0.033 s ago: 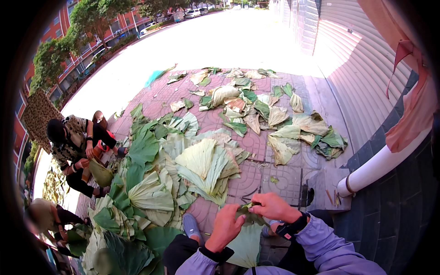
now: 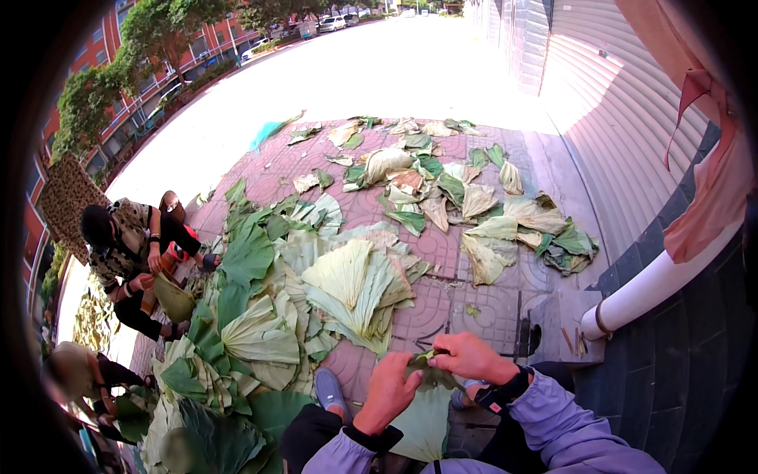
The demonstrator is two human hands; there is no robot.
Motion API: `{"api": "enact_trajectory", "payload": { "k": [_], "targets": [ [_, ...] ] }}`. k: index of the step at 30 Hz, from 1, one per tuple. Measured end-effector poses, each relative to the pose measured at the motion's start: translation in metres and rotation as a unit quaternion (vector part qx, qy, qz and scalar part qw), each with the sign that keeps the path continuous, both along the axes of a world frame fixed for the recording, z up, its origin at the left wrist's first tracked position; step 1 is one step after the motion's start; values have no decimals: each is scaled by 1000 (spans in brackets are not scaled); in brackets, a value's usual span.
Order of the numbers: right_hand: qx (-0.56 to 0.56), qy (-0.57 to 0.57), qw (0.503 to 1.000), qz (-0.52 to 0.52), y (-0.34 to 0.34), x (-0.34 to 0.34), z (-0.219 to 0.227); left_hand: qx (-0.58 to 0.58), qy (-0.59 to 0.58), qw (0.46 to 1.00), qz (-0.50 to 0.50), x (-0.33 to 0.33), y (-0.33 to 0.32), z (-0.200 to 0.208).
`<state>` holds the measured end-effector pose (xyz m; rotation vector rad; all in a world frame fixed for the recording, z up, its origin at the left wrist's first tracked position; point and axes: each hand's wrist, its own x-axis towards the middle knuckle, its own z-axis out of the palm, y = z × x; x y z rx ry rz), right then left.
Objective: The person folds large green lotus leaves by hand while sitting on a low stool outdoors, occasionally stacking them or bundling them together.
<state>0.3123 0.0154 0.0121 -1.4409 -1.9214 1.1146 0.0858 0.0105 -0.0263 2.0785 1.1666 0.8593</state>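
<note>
Between my knees hangs a large pale-green lotus leaf (image 2: 424,419), its narrow upper end pinched in both hands. My left hand (image 2: 392,393) is closed on the leaf's left side, thumb toward the right. Close beside it, my right hand (image 2: 472,358) is closed on the top end, where a small bright-green bit shows between the hands. Fingertip detail is partly hidden by the knuckles. Left of my legs lies a broad pile of lotus leaves (image 2: 260,340), some fanned and pale, others dark green. A stack of folded pale leaves (image 2: 347,276) rests just ahead of my hands.
Withered leaves (image 2: 474,197) lie scattered on the red paving (image 2: 442,296) farther ahead. At left, a seated person (image 2: 130,253) handles a leaf; another person (image 2: 79,375) bends nearer. A white pipe (image 2: 655,292), a grey block (image 2: 557,316) and a roller shutter (image 2: 624,103) stand at right.
</note>
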Motion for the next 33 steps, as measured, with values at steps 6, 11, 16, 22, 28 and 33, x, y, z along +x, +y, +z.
{"api": "enact_trajectory", "payload": {
  "k": [6,11,16,22,28,33],
  "targets": [
    [14,-11,1000,15,0,-1,-8,-119,40,992,21,1,0,10],
    [7,-5,1000,21,-1,-3,-10,-208,18,978,11,-1,2,3],
    [26,20,999,22,-4,-6,1,-281,-79,956,-24,2,4,0],
    [-145,182,971,49,1,-10,14,-341,-168,923,-57,-5,15,11],
    [-160,236,955,79,15,-1,20,-375,-199,899,-104,-16,28,55],
    [61,131,984,109,36,11,27,-394,-173,886,-173,-29,37,69]
  ]
}}
